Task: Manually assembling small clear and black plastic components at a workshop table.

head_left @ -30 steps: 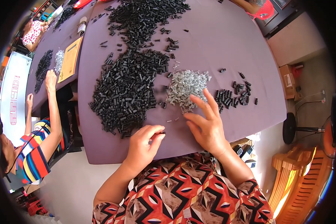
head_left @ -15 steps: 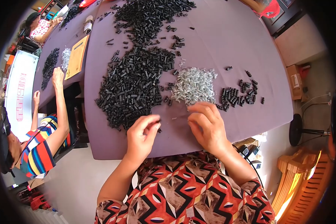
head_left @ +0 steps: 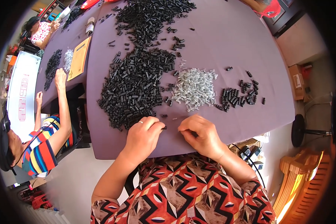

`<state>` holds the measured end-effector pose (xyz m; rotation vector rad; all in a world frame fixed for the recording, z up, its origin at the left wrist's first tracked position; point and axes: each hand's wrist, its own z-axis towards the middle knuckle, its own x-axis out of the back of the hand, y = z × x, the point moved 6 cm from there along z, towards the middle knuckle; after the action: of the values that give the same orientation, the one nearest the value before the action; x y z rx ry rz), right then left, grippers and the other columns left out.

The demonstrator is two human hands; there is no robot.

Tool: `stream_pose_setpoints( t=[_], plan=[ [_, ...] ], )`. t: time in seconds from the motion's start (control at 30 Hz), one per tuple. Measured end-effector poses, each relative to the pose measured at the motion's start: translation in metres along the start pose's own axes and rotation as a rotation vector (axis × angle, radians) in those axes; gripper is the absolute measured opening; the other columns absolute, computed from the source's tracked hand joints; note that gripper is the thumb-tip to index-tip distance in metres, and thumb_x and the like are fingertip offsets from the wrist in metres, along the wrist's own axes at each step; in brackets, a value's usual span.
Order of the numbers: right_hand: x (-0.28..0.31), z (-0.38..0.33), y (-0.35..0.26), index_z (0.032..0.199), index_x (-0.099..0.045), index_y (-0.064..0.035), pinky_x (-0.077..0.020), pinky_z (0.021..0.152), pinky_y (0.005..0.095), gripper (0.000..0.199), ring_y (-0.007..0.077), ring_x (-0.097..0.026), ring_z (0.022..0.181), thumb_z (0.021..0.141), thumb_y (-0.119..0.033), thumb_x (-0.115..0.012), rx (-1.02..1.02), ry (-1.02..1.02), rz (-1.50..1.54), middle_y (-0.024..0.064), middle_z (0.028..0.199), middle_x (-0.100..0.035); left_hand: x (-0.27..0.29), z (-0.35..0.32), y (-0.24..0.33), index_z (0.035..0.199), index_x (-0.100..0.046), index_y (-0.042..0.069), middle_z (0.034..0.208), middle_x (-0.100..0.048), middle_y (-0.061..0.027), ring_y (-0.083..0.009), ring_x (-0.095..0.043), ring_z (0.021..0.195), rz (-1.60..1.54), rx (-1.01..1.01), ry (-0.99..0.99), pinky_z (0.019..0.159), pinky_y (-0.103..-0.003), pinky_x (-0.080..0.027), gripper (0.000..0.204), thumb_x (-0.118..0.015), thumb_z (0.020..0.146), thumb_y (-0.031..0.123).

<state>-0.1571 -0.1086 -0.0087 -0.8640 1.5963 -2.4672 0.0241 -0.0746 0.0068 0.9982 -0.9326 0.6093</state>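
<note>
While our left hand (head_left: 143,137) pinched a black piece (head_left: 164,127) near the tabletop's (head_left: 257,115) front edge, our right hand (head_left: 202,136) bunched its fingertips, contents unclear, silver pieces (head_left: 195,89) just beyond.

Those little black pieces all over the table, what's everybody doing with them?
The person's left hand pinches one small black piece near the table edge. The right hand faces it, fingertips drawn together; whether they hold anything is too small to tell. Ahead lie a big black pile, a silvery pile and a smaller black group to the right. Someone in a striped shirt sits at the left, near similar piles.
</note>
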Motion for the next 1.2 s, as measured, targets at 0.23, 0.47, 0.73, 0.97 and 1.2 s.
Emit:
stream_pose_setpoints(
  t=[0.23, 0.47, 0.73, 0.97, 1.2],
  plan=[
    [-0.003, -0.004, 0.002, 0.096, -0.070, -0.0024, -0.0552, 0.080, 0.0335, 0.015, 0.0242, -0.069, 0.091, 0.084, 0.007, -0.072, -0.260, -0.025, 0.305, 0.0083, 0.097, -0.071, -0.030, -0.011, 0.001, 0.101, -0.066, 0.000, 0.095, -0.067, -0.0044, -0.0102, -0.064, 0.085, -0.962, 0.466, 0.039, 0.074, -0.026, -0.052, 0.015, -0.072, 0.087, -0.004],
    [-0.001, 0.001, -0.004, 0.096, -0.070, -0.0019, -0.0544, 0.082, 0.0343, 0.015, 0.0242, -0.069, 0.090, 0.084, 0.007, -0.071, -0.020, -0.052, 0.070, 0.0084, 0.095, -0.071, -0.023, -0.004, 0.011, 0.097, -0.067, -0.001, 0.089, -0.068, -0.0025, -0.0094, -0.063, 0.076, -0.743, 0.431, 0.020, 0.071, -0.023, -0.051, 0.013, -0.076, 0.088, 0.000],
    [0.006, -0.001, -0.008, 0.095, -0.070, -0.0019, -0.0545, 0.082, 0.0349, 0.015, 0.0241, -0.069, 0.090, 0.083, 0.008, -0.071, -0.190, 0.019, 0.303, 0.0081, 0.094, -0.071, -0.059, -0.022, -0.005, 0.097, -0.069, 0.007, 0.099, -0.074, -0.0052, -0.0146, -0.069, 0.081, -1.796, 0.828, 0.050, 0.073, -0.029, -0.055, 0.006, -0.074, 0.094, 0.008],
    [0.007, 0.008, -0.025, 0.090, -0.067, -0.0038, -0.0548, 0.074, 0.0386, 0.016, 0.0306, -0.067, 0.085, 0.079, 0.002, -0.078, 0.033, 0.086, 0.079, 0.0090, 0.086, -0.068, -0.068, -0.026, 0.011, 0.096, -0.070, 0.013, 0.111, -0.071, -0.0007, -0.0136, -0.066, 0.093, -2.067, 0.924, 0.122, 0.080, -0.029, -0.052, 0.003, -0.073, 0.096, 0.012],
    [0.006, 0.007, -0.024, 0.091, -0.068, -0.0033, -0.0547, 0.073, 0.0369, 0.017, 0.0280, -0.067, 0.084, 0.078, 0.004, -0.078, 0.036, 0.102, 0.096, 0.0077, 0.089, -0.070, -0.074, -0.027, 0.015, 0.092, -0.068, 0.015, 0.111, -0.071, 0.0004, -0.0137, -0.065, 0.095, -2.104, 1.007, 0.150, 0.080, -0.029, -0.050, 0.008, -0.069, 0.098, 0.011]
  ],
)
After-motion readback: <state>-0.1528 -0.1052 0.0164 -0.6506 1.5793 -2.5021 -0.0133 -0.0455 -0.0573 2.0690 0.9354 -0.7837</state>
